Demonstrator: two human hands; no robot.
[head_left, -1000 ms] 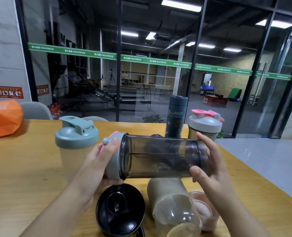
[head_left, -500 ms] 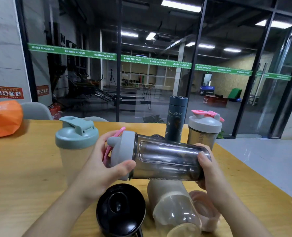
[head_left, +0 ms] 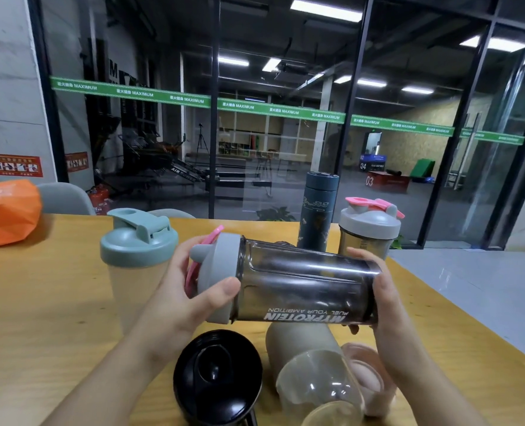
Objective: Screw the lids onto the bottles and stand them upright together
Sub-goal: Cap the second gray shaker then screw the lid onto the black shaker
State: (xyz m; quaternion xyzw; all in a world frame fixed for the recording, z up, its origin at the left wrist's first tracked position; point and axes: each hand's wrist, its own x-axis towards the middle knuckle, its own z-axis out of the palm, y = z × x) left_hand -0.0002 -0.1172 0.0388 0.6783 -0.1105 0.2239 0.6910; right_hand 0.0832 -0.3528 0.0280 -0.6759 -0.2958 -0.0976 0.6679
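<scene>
Head view: nearest us, a black lid [head_left: 218, 376] and an uncapped bottle [head_left: 313, 373] lie on the table [head_left: 39, 318]. Above them, our left hand [head_left: 190, 290] grips the grey lid [head_left: 221, 272] while our right hand [head_left: 381, 299] clasps the smoky bottle [head_left: 304, 290], held sideways. Behind stand three capped bottles [head_left: 138, 256].

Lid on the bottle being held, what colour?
Grey lid with a pink flip cap; head view.

An orange bag [head_left: 5, 212] lies on the wooden worktop [head_left: 49, 318] at nine o'clock, a grey chair [head_left: 65, 198] just behind it.
</scene>
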